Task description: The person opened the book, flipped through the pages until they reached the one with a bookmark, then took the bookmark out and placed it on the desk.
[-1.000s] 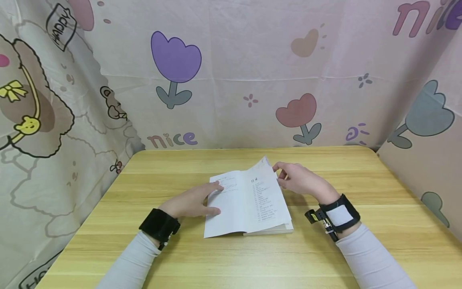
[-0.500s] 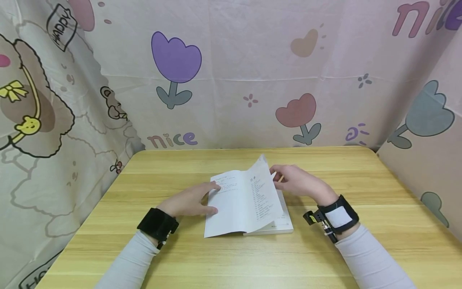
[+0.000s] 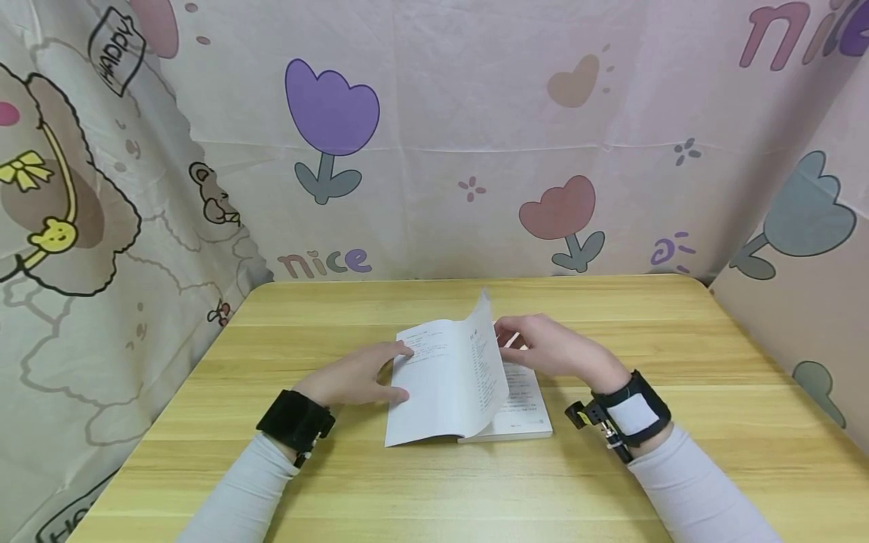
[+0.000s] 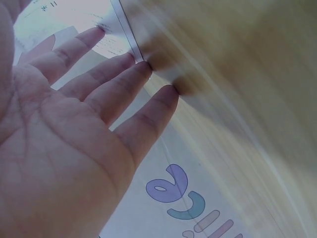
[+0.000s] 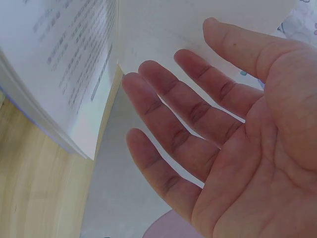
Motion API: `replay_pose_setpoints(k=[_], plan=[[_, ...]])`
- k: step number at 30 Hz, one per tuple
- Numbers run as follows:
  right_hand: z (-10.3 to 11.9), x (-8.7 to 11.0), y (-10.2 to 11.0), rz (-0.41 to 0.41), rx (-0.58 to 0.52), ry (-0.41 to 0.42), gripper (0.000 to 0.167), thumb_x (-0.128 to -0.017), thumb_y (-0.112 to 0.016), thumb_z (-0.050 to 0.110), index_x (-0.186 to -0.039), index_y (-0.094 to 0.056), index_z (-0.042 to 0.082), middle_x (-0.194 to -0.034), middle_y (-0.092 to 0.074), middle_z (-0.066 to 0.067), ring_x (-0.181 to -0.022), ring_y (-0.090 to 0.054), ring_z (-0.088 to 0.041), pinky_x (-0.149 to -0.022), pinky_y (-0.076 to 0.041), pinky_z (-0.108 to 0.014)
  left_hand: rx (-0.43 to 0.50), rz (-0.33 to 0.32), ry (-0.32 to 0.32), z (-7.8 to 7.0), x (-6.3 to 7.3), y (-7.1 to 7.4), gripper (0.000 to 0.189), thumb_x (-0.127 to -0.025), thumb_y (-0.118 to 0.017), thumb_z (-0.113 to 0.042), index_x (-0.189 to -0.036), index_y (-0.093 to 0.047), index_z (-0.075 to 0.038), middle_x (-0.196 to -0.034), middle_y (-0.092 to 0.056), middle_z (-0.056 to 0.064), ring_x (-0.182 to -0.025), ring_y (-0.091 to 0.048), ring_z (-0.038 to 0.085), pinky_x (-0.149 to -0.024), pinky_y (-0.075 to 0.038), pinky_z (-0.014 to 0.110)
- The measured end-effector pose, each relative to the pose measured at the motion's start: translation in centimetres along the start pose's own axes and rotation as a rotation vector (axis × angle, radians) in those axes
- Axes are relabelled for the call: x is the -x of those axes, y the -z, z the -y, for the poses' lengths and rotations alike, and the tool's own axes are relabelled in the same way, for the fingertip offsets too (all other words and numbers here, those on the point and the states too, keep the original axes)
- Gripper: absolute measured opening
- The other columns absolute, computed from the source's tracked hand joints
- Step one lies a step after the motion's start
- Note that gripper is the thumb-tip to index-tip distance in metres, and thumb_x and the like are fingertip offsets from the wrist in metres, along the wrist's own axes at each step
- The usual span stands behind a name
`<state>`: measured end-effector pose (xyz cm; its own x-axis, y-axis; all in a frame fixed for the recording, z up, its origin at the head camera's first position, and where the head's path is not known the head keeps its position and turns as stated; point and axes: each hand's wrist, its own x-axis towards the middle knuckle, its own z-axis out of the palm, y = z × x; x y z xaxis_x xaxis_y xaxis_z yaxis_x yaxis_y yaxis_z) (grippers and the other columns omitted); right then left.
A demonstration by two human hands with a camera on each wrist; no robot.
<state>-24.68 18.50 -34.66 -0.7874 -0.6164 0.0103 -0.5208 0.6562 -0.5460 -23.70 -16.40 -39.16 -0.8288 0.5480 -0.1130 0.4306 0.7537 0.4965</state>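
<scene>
An open paperback book (image 3: 424, 403) lies on the table, its left side bearing a few printed lines. One page (image 3: 483, 369), printed with a list, stands raised and curves toward the left over the book. My left hand (image 3: 356, 375) rests on the left side with thumb and index fingertip; in the left wrist view its other fingers (image 4: 148, 116) spread at and past the book's edge. Behind the raised page is my right hand (image 3: 553, 345), fingers loosely bent against it. The right wrist view has the thumb apart from the fingers, near the blank-looking page (image 5: 163, 29), with printed text (image 5: 74, 59) underneath.
The wooden table (image 3: 326, 483) reaches back to a patterned cloth (image 3: 434, 98) with tulips and lettering. More cloth hangs along the left and right sides. Each wrist wears a black strap (image 3: 296, 422) with a small device.
My right hand has moved left, carrying the raised page from nearly flat on the right to almost upright. More of the printed page beneath shows. My left hand has barely moved.
</scene>
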Motion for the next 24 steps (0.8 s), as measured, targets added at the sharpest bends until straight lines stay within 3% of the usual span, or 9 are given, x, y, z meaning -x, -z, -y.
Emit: replay_pose_setpoints(k=[10,17,24], plan=[[1.1,0.1,-0.6,0.027,0.0,0.049,0.017,-0.106,-0.067,0.02,-0.12,-0.073,0.011,-0.119,-0.077,-0.001,-0.109,-0.075,-0.018,-0.099,-0.063,-0.037,0.028,-0.006,-0.004,0.0,0.2,0.2,0.072,-0.095,-0.084,-0.036,-0.153,-0.055,-0.006,-0.16,-0.056,0.017,-0.15,-0.051,0.038,-0.125,-0.042,0.058],[1.6,0.1,-1.1,0.038,-0.013,0.071,0.024,-0.105,-0.071,0.024,-0.125,-0.072,0.012,-0.122,-0.078,0.0,-0.111,-0.075,-0.018,-0.1,-0.062,-0.049,0.017,-0.006,0.008,0.1,0.2,0.3,0.072,-0.095,-0.083,-0.037,-0.154,-0.055,-0.008,-0.16,-0.056,0.016,-0.151,-0.051,0.037,-0.127,-0.041,0.057],[2.1,0.0,-1.5,0.048,0.011,0.107,0.026,-0.105,-0.071,0.024,-0.128,-0.072,0.011,-0.123,-0.079,-0.002,-0.111,-0.074,-0.017,-0.098,-0.063,-0.048,0.001,-0.011,-0.019,0.3,0.2,0.4,0.071,-0.096,-0.082,-0.037,-0.154,-0.055,-0.007,-0.16,-0.056,0.017,-0.151,-0.051,0.038,-0.126,-0.041,0.059]])
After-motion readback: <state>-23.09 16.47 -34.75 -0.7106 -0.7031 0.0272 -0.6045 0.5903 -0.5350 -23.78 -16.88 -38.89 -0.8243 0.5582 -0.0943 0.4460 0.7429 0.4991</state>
